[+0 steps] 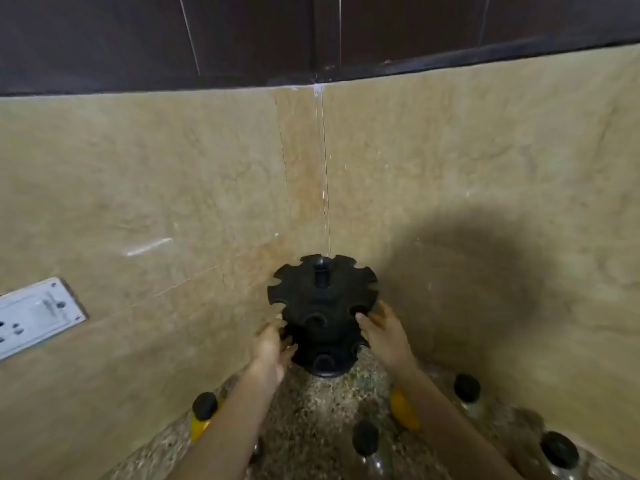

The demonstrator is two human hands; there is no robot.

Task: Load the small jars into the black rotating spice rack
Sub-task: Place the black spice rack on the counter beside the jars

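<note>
The black rotating spice rack [322,306] stands in the corner of the speckled counter [311,403], its slots showing no jars. My left hand [272,348] touches the rack's left side with fairly straight fingers. My right hand [382,332] grips the rack's right side, fingers curled against its middle tier. Several small jars with black caps stand on the counter near me: a yellow-filled one [202,414] at the left, a clear one [365,441] in the middle, two clear ones [467,389] [559,452] at the right. Another yellow jar [403,410] is partly hidden behind my right forearm.
Beige marble walls [173,202] close the corner behind and beside the rack. A white socket plate [38,315] is set in the left wall. Dark cabinets [242,36] hang above. A shadow falls on the right wall.
</note>
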